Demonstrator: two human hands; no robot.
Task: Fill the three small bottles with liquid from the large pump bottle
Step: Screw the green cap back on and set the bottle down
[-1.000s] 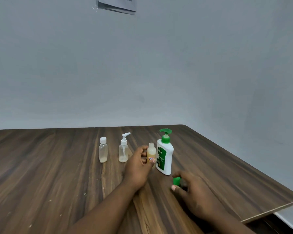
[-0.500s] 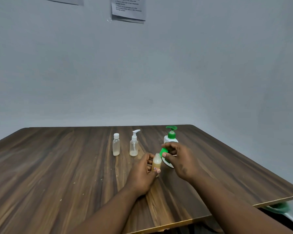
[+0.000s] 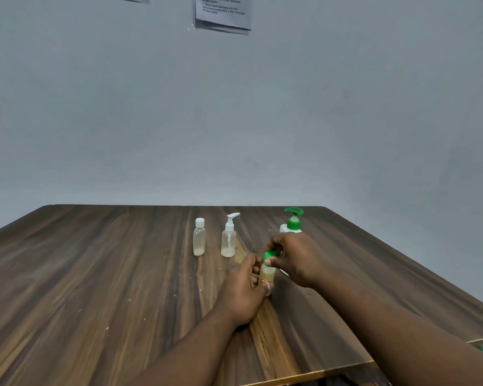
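Just right of the frame's centre, my left grip [image 3: 243, 288] wraps the body of the small amber bottle [image 3: 267, 274], which appears to rest upright on the desk [image 3: 95, 274]. My right grip [image 3: 296, 257] pinches the green cap [image 3: 268, 254] at the bottle's neck. The large pump bottle [image 3: 292, 222] stands behind the right grip, partly hidden. Further left, well apart from both hands, stand a capped clear bottle [image 3: 199, 239] and a clear pump-top bottle [image 3: 228, 238], each with a little pale liquid at the bottom. I judge the amber bottle light, thin-walled and squeezable, perhaps slick with soap. It is best held low on the body with mild pressure, and the cap taken by its rim.
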